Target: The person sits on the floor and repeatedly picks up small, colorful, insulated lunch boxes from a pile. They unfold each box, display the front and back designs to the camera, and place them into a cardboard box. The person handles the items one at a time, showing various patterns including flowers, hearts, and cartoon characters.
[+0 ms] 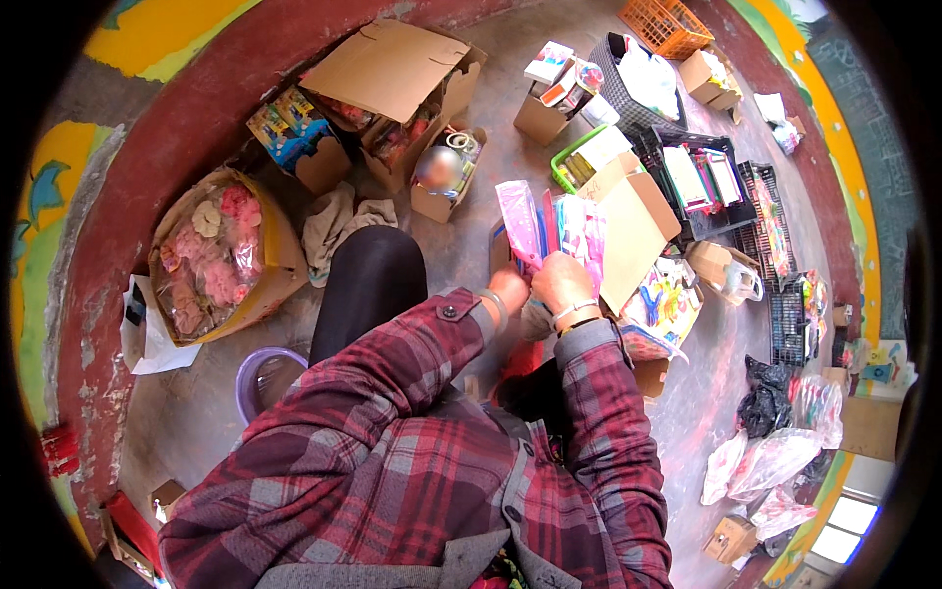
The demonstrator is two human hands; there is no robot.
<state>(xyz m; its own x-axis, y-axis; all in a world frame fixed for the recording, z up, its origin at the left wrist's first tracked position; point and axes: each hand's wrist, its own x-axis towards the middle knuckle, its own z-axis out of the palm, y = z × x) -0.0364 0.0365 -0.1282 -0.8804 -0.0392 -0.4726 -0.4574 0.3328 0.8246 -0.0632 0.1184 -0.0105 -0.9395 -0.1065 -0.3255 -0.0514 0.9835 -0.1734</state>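
My right hand point(562, 284) is closed at the lower end of a pink plastic packet point(521, 218) that stands upright in front of me. Close beside it on the left, my left hand point(508, 289) is curled; its fingertips and whatever they hold are hidden. Just beyond my right hand, a bundle of pink, white and blue plastic packets point(584, 234) stands with the pink one, apparently in a box whose sides are mostly hidden. To the right, an open cardboard flap point(633, 236) rises over a box of colourful small items point(659, 300).
A carton of pink flowers point(218, 257) and a purple bucket point(253, 381) stand left. Cardboard boxes point(392, 69) line the far wall. At the right are a green basket point(561, 169), black crates point(721, 221) and plastic bags point(775, 461). A grey cloth point(339, 228) lies near my knee.
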